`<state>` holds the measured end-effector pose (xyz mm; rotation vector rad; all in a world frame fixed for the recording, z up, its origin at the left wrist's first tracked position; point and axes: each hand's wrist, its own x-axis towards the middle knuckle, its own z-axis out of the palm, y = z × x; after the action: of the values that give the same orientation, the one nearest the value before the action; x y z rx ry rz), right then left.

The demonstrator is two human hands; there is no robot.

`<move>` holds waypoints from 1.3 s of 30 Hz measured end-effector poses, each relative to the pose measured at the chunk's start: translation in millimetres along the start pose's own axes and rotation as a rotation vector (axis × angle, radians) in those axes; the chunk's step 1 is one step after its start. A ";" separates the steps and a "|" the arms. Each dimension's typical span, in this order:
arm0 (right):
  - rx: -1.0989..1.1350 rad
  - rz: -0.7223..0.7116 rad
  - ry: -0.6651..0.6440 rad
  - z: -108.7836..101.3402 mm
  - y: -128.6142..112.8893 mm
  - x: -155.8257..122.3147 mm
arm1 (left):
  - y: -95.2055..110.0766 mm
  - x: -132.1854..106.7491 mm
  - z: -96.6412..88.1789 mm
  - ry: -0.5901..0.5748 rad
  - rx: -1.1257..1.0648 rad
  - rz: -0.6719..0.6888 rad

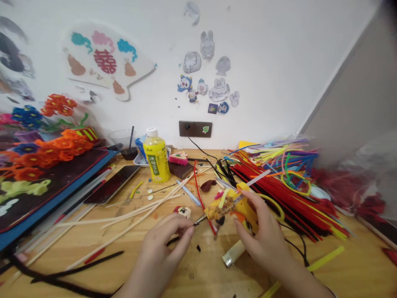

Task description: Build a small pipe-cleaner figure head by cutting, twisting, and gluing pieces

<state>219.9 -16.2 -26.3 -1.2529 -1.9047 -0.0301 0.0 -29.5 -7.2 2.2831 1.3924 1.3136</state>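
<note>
My left hand (169, 244) pinches a small dark piece between thumb and forefinger; its kind is too small to tell. The metal nozzle tip of a yellow hot glue gun (221, 205) meets or nearly meets that piece. My right hand (263, 236) grips the glue gun, thumb below and fingers over its body. A translucent glue stick (258, 177) sticks out at the gun's back. Just beyond my left hand lies a small white and red figure (182, 212). A red pipe cleaner (200, 194) passes behind the nozzle. Under my right hand lies a pale lighter (233, 253).
Red and black pipe cleaners (279, 194) are heaped at the right. A yellow drink bottle (157, 159) stands at the back, beside a phone (112, 185). Thin pale sticks (136, 215) cross the left side. Orange fuzzy flowers (46, 153) lie on a dark board. A cord (201, 148) runs from the wall socket.
</note>
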 end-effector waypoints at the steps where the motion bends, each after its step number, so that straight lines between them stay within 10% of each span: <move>1: -0.001 0.000 -0.002 0.1 0.2 -0.2 | 0.1 -0.1 -0.2 0.002 0.003 -0.002; 39: -0.017 -0.044 -0.022 -1.3 1.7 -1.2 | 2.2 -1.8 -1.4 0.010 -0.018 -0.003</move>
<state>222.2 -16.9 -27.0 -1.2269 -1.9543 -0.0558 0.0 -32.5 -6.3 2.2654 1.3806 1.3334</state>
